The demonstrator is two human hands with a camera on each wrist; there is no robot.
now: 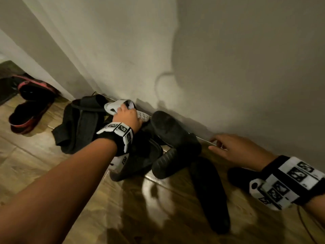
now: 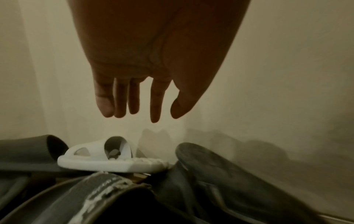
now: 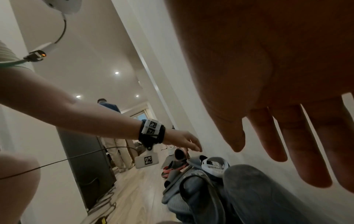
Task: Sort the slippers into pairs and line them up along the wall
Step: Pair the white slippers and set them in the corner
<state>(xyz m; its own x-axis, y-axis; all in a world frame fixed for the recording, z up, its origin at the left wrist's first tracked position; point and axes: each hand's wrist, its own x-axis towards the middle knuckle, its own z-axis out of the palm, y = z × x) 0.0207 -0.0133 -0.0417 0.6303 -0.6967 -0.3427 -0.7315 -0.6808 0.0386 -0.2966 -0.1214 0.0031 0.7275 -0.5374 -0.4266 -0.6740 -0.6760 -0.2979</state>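
A white slipper (image 1: 114,105) (image 2: 107,163) lies at the foot of the wall, on a heap of dark slippers (image 1: 168,127). My left hand (image 1: 124,110) (image 2: 141,116) hovers just above it, fingers straight and spread, holding nothing; the left wrist view shows a gap between fingertips and slipper. More dark slippers lie around it: one at the left (image 1: 82,120), one under my wrist (image 1: 140,164) and a long one nearer me (image 1: 209,191). My right hand (image 1: 218,143) (image 3: 277,159) is open and empty, low by the skirting to the right of the heap.
A black-and-red pair of slippers (image 1: 29,110) lies further left along the wall (image 1: 228,67). The floor is glossy wood (image 1: 123,217). In the right wrist view a person (image 3: 113,136) stands down the corridor, beside a dark cabinet (image 3: 86,166), and a thin cable (image 3: 57,162) crosses.
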